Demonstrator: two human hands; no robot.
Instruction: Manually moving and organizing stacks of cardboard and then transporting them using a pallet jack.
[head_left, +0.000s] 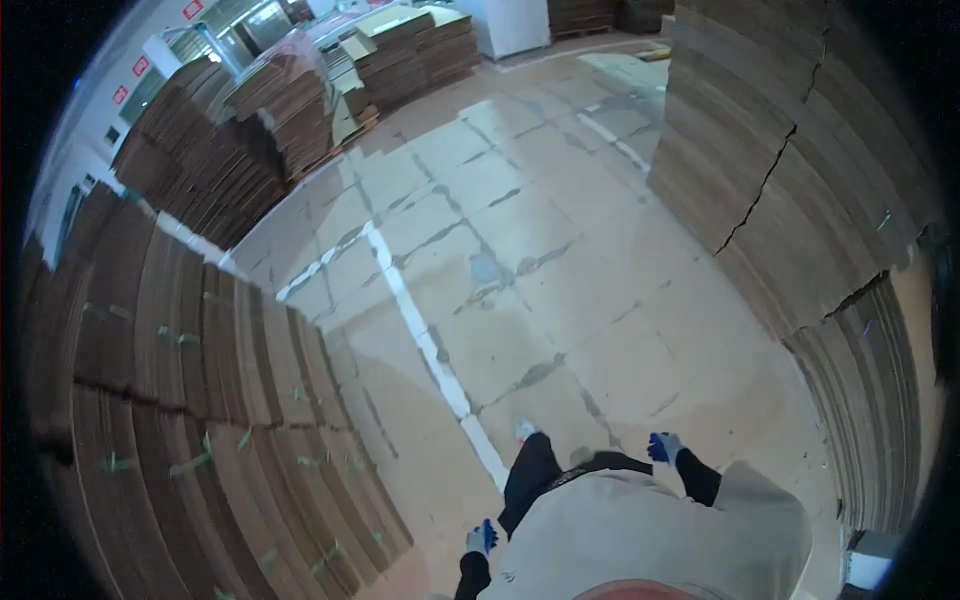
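I look down at my own body on a concrete floor (520, 260) between tall stacks of flattened cardboard. My left hand (481, 539), in a grey glove with blue fingertips, hangs beside my hip near the stack on my left (190, 400); it holds nothing and its fingers look loosely curled. My right hand (665, 447), in the same kind of glove, is held out in front of my waist, also with nothing in it. One shoe tip (525, 430) shows ahead of my dark trouser leg.
A white painted line (420, 330) runs across the floor from my feet toward the back. A high cardboard stack (800, 170) rises at the right. More cardboard piles on pallets (290, 110) stand at the far left, with a white cabinet (515, 25) beyond.
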